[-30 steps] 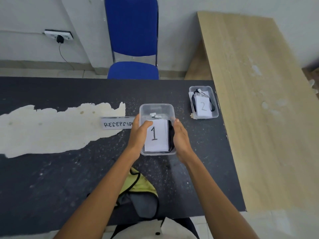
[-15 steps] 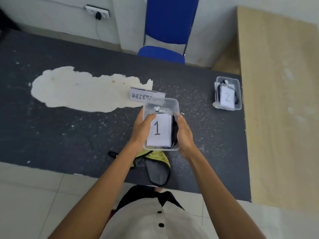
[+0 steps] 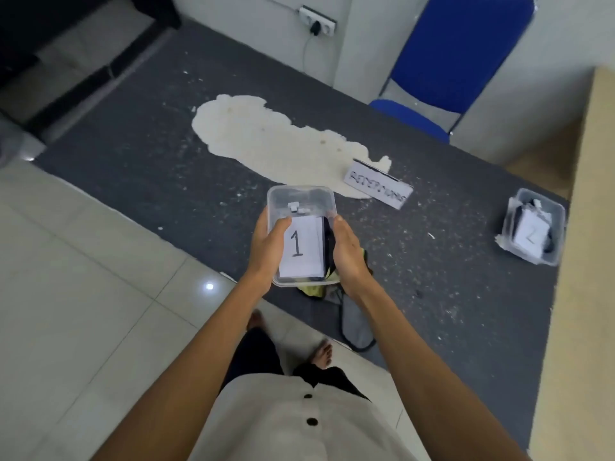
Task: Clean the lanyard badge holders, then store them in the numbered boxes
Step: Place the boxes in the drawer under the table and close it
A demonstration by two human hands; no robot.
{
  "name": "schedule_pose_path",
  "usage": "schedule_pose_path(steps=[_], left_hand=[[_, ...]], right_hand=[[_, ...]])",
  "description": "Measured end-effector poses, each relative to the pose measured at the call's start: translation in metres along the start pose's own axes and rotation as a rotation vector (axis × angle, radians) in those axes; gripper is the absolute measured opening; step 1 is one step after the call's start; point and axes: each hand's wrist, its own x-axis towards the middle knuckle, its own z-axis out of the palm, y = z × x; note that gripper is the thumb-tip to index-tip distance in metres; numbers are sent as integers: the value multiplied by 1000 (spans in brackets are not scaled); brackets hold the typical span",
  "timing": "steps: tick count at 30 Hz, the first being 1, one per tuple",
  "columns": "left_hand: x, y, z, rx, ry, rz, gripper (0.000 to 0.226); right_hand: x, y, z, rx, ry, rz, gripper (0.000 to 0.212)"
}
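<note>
Right, both hands are on it: the left hand (image 3: 269, 247) and the right hand (image 3: 347, 257) grip the long sides of the clear box marked 1 (image 3: 299, 196). The thumbs are hooked over the rim and the fingers are out of sight underneath. It hangs over the near edge of the desk (image 3: 149, 154), though I cannot tell whether its base is clear of the surface. Inside lies a badge holder (image 3: 301, 247) with its number card face up. A black lanyard (image 3: 329, 247) is bundled along its right side.

This one should handle easily. It looks like thin, light plastic, so the walls will probably flex under a hard squeeze, and the smooth sides could slip. There is no lid, so the contents ride loose and a tilt would slide them about. The sensible hold is the one in play, mid-sides with support under the base, kept level.

Over at the desk's right edge sits the box marked 2 (image 3: 554, 207), loaded too and well apart from the first. Between the two stands a paper sign (image 3: 377, 189), its writing too blurred to read.

The desk top is dark, speckled and worn, and a big pale patch (image 3: 266, 134) runs towards the far edge. A yellow and grey cloth (image 3: 356, 324) droops off the near edge below the held box. A blue chair (image 3: 459, 51) stands beyond the far edge, with a wall socket (image 3: 316, 21) to its left. A wooden table (image 3: 589, 261) butts against the right edge, and pale tiled floor (image 3: 83, 277) lies underfoot.
</note>
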Motion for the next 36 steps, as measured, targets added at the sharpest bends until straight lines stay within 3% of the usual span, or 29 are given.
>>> schedule_pose_path(steps=[10,18,27,36], left_hand=[[62,28,-109,-27,140,-5,37],[99,45,-140,-42,171,-20,34],[121,61,-177,-25,248,-5,23],[166,81,-231,4,182,9,30]], right_hand=[[47,-33,122,-72,-106,26,37],[78,-46,165,-71,-66,36,35],[102,-57,209,-84,-138,-6,40],[116,-72,269,-3,-46,13,30]])
